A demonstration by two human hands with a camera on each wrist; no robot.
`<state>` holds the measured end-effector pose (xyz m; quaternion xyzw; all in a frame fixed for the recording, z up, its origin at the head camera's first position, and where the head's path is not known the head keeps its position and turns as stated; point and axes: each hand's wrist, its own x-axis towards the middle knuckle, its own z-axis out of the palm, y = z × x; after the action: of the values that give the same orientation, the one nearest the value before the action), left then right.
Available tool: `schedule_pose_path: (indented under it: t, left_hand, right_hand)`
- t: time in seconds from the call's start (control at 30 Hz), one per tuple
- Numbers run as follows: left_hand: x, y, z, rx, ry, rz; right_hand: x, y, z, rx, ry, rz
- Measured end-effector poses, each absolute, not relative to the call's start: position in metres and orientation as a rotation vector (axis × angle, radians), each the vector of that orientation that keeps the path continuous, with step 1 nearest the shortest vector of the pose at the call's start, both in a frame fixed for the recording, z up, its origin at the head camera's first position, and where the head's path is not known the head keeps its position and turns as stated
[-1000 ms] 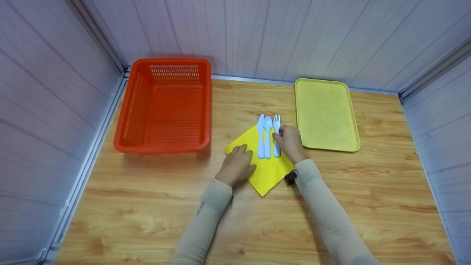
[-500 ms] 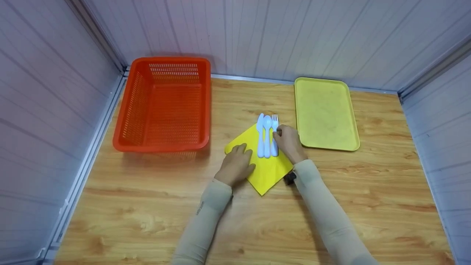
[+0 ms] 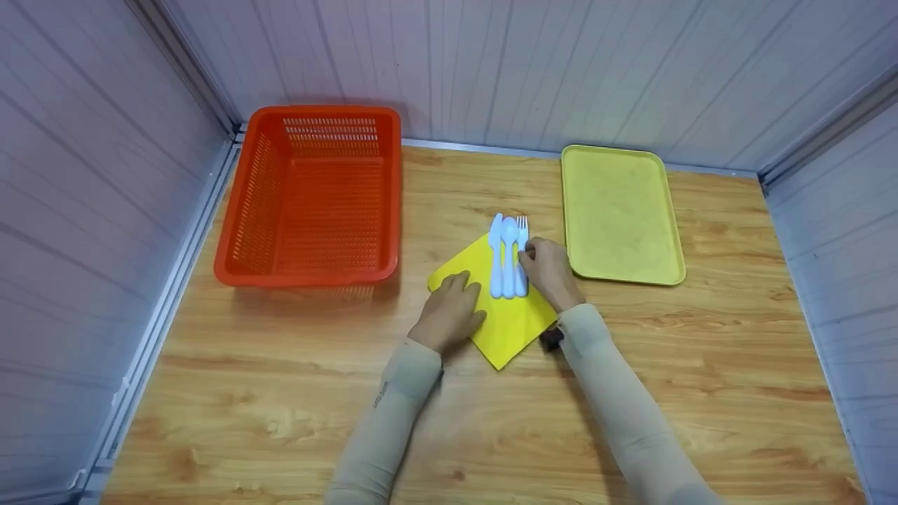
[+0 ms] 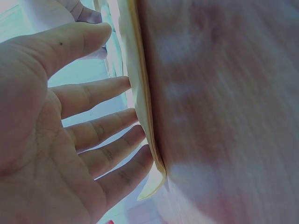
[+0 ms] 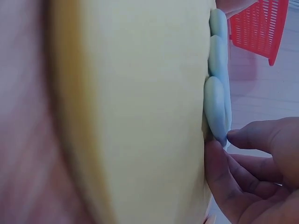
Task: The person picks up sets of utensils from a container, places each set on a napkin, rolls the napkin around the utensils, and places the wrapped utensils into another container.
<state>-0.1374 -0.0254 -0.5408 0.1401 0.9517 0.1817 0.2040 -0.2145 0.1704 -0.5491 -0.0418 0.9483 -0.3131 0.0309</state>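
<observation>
Fork (image 3: 520, 280): we find it on the yellow napkin (image 3: 501, 337), outermost on the right in a row of three pale pieces. Its long axis runs away from the person, tines at the far end, handle towards the near side.
Right hand (image 3: 551, 270): this is the hand nearer the fork. Its thumb and forefinger pinch the fork from the right side; in the right wrist view we see the thumb tip against the handle and the forefinger low beside it.
Fingers to fork: the fork lies just to the left of the right fingers. We judge this sideways line to matter most, since the spoon (image 3: 508, 256) comes next along it.
Spoon beside fork: the two lie nearly parallel, close side by side. We cannot tell whether they touch all the way along.
Knife (image 3: 497, 256): it lies just left of the spoon, blade at the far end. All three heads reach past the napkin's far edge.
Left hand (image 3: 449, 315): its fingers are spread and fairly straight, tips resting on the napkin's left part, near the knife but apart from it. We see no cutlery in it.
Bench (image 3: 449, 449): we have a red basket (image 3: 309, 281) at the back left and a yellow tray (image 3: 621, 210) at the back right, beyond the right hand.
</observation>
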Motion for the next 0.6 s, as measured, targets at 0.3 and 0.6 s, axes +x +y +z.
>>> schedule_pose_path:
  t: [0.3, 0.6]
  left_hand:
    - [-0.139, -0.025, -0.54, 0.384, 2.642, 0.524]
    - [-0.123, -0.029, -0.538, 0.508, 2.692, 0.472]
  right_hand:
    - [-0.215, 0.173, -0.549, -0.112, 2.915, -0.972]
    - [-0.201, 0.18, -0.544, -0.172, 2.917, -0.926]
